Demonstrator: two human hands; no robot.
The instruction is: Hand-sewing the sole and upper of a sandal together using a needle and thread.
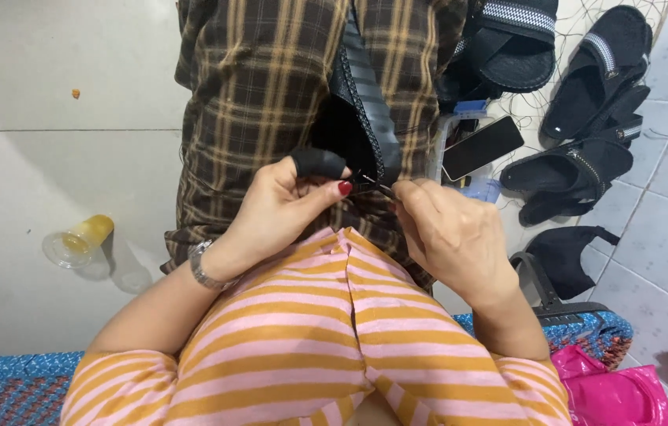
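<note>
Over plaid lap, left hand [290,197] pinches black strap [361,102] edge, right hand [448,229] grips thin tool [381,188], tip barely visible.

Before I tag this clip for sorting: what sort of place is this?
Likely a home workspace for hand-stitching sandals: finished black sandals lie on the tiled floor, and both hands, left hand and right hand, work a black strap piece.

Pale tiled floor [665,221]; blue woven seat [2,379].

needle tip [385,189] between both hands, too small
</note>
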